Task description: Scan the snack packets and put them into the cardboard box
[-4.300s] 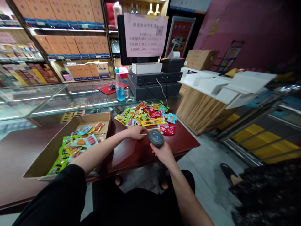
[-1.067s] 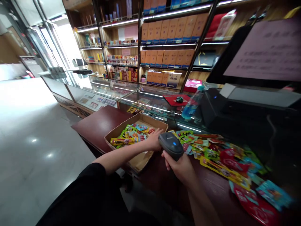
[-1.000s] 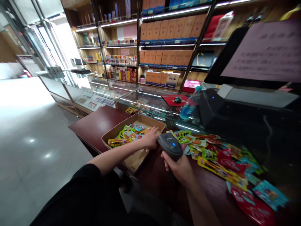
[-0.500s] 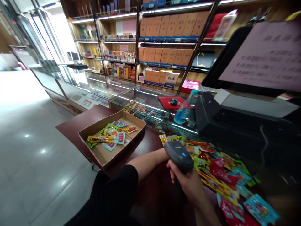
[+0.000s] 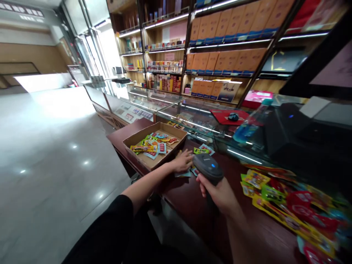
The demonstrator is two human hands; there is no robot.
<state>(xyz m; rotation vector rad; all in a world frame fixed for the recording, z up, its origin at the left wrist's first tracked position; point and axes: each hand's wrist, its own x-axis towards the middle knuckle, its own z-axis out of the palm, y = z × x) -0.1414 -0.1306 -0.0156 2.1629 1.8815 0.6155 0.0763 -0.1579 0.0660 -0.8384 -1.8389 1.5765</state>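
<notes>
My right hand (image 5: 221, 194) is wrapped round the handle of a dark barcode scanner (image 5: 206, 167) with a blue light on its head. Palm down, my left hand (image 5: 183, 161) lies with fingers stretched out over a few small snack packets (image 5: 183, 173), right beside a shallow cardboard box (image 5: 129, 146). Inside the box are several colourful snack packets (image 5: 154, 145). Just past my left fingers lies a green packet (image 5: 200, 150). A larger heap of snack packets (image 5: 275, 198) spreads over the dark red table (image 5: 189, 203) to the right.
Behind the table runs a glass display counter (image 5: 165, 106) bearing a red mouse pad (image 5: 220, 116), a computer mouse (image 5: 233, 116) and a bottle with blue liquid (image 5: 244, 132). A dark monitor (image 5: 308, 73) stands at the right. Shelves of orange boxes (image 5: 228, 62) line the back.
My left hand has moved left from the packet heap to beside the cardboard box, and some packets now lie there. The view has turned left. The scanner stays in my right hand.
</notes>
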